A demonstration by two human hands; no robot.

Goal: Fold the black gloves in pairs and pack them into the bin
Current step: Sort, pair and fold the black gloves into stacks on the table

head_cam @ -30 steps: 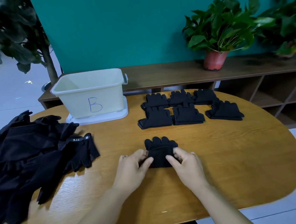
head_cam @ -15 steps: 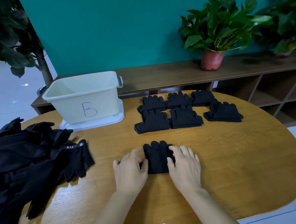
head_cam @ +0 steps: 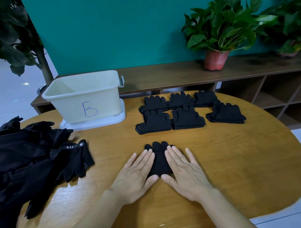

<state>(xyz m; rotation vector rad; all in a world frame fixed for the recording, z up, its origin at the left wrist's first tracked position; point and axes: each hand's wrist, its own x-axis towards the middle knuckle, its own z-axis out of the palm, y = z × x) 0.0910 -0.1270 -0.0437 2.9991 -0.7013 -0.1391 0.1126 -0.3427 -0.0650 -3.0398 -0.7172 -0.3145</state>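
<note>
Left hand (head_cam: 134,177), right hand (head_cam: 186,174) flat, fingers straight, pressing folded glove pair (head_cam: 160,159) between them. Bin (head_cam: 67,107) beyond left hand, bare inner walls showing.

One wide-angle camera, worn on the head, looks forward and down over the person's own forearms, which enter at the bottom edge; the left hand (head_cam: 134,179) and right hand (head_cam: 188,178) lie flat close under the lens, low in the middle of the view, fingers (head_cam: 145,157) pointing away from the camera; past the fingertips the table (head_cam: 236,161) runs on to the pairs (head_cam: 186,119); farther beyond stand the shelf (head_cam: 179,75) and wall (head_cam: 124,36); the bin (head_cam: 86,106) lies ahead and left of the fingers; the pile (head_cam: 26,164), left of them, is cut by the frame's edge.
</note>
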